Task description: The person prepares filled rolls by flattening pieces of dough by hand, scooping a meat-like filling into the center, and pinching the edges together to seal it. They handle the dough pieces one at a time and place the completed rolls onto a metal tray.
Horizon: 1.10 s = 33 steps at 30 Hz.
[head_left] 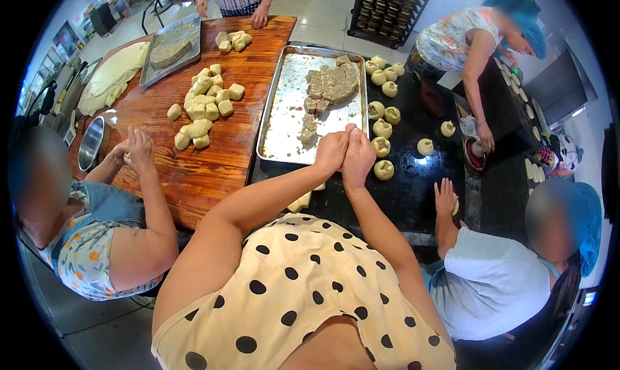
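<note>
My left hand (331, 152) and my right hand (359, 161) are pressed together over the near right edge of a metal tray (274, 121). Their fingers are closed, and whatever lies between them is hidden. A lumpy grey-brown mass of filling (332, 86) sits in the tray, with a smaller clump (309, 131) just beyond my left hand. To the right of my hands, gathered dough balls (382, 147) stand in a column on the dark worktop. A few pale dough pieces (299, 204) lie close to my body, partly covered by my left forearm.
Cut dough pieces (205, 99) are heaped on the wooden table (226, 157) at left, with a dough sheet (113, 76), a second tray (145, 70) and a steel bowl (92, 143) beyond. Co-workers stand left, right and across; one flattens dough with a hand (445, 199).
</note>
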### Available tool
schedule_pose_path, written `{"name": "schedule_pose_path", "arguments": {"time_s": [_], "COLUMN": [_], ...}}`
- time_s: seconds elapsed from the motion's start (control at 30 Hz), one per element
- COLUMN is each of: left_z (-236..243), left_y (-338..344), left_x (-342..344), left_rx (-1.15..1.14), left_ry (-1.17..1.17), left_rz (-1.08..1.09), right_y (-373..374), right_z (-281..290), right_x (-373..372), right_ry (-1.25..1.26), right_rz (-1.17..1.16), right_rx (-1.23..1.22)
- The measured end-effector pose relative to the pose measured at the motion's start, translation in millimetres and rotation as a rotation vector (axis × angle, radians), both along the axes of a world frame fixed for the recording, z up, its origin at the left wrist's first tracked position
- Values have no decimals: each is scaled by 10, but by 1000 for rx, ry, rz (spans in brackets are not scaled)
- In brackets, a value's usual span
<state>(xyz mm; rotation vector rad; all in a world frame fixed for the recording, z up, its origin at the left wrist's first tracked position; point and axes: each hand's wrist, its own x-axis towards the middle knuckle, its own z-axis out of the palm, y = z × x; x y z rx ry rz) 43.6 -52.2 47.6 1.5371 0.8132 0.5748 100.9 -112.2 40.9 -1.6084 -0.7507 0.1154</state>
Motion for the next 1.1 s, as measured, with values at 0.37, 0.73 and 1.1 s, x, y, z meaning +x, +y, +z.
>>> {"name": "schedule_pose_path", "arguments": {"time_s": [0.37, 0.73, 1.1], "left_z": [107, 157, -120], "left_y": [-228, -160, -489], "left_x": [-74, -161, -163], "left_rx": [-562, -674, -854], "left_ry": [-410, -92, -341], "left_rz": [5, -275, 57], "right_y": [7, -358, -343], "right_z": [68, -3, -135], "right_x": [-143, 35, -86], "right_ry": [290, 586, 569], "right_rz": [-116, 59, -38], "right_rx": [314, 339, 192]}}
